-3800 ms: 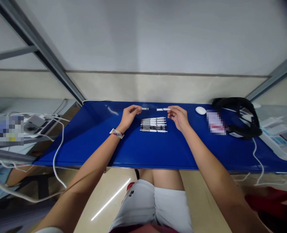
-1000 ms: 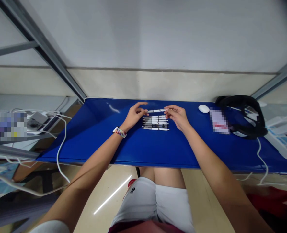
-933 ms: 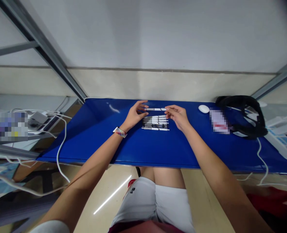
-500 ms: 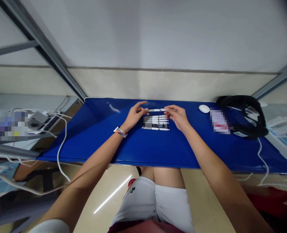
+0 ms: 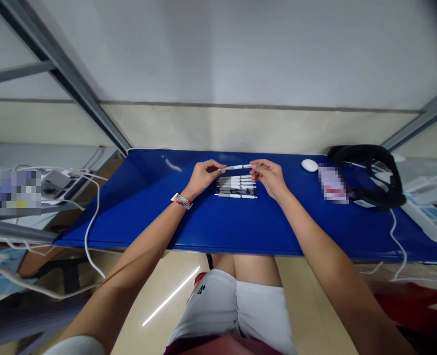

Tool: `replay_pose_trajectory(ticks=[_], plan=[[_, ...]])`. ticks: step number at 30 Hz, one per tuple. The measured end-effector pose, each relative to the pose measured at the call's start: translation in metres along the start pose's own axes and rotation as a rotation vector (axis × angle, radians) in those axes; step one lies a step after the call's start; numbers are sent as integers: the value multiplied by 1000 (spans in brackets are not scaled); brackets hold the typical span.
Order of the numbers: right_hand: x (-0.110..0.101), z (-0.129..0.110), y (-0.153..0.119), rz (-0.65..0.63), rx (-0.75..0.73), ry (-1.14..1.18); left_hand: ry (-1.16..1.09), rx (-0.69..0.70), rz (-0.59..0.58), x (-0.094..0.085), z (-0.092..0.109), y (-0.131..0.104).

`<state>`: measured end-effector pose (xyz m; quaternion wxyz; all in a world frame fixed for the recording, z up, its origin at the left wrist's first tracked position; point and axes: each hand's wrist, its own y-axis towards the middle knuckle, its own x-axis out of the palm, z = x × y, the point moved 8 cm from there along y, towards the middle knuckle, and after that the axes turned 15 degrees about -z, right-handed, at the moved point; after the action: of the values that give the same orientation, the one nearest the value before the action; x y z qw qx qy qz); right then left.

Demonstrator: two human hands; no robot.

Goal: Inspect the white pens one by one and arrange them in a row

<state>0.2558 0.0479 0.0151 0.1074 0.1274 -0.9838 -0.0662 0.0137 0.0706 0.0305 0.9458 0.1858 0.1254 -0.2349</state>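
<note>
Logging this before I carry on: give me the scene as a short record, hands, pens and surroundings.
Left hand: pinches the left end of the held pen
Right hand: holds its right end
Pen row: side by side on the blue table, nearer the person than the held pen
Right of the hands: white oval object, black band

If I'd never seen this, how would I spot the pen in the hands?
Find the glossy blue table, then the row of slim white, grey and black pens near its middle. Just beyond that row is the slim white pen with a dark mark. It alone is held, one end in the left hand, the other in the right hand.
</note>
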Motion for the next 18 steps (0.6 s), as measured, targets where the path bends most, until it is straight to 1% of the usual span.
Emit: replay_pose_trajectory(ticks=[3,5,8,12,15,18], plan=[[0,0,0,4,-11,65,-5,3,2,0,3,0],[1,3,1,-12,16,149,-6,1,3,-1,4,0],[5,10,2,-59,95,269,-20,1,14,-1,4,1],[11,10,0,-132,164,343,-64,15,17,0,3,2],[17,8,-3,-197,191,370,-74,25,26,-1,4,2],[21,8,-4,-234,186,398,-82,38,34,-2,5,2]])
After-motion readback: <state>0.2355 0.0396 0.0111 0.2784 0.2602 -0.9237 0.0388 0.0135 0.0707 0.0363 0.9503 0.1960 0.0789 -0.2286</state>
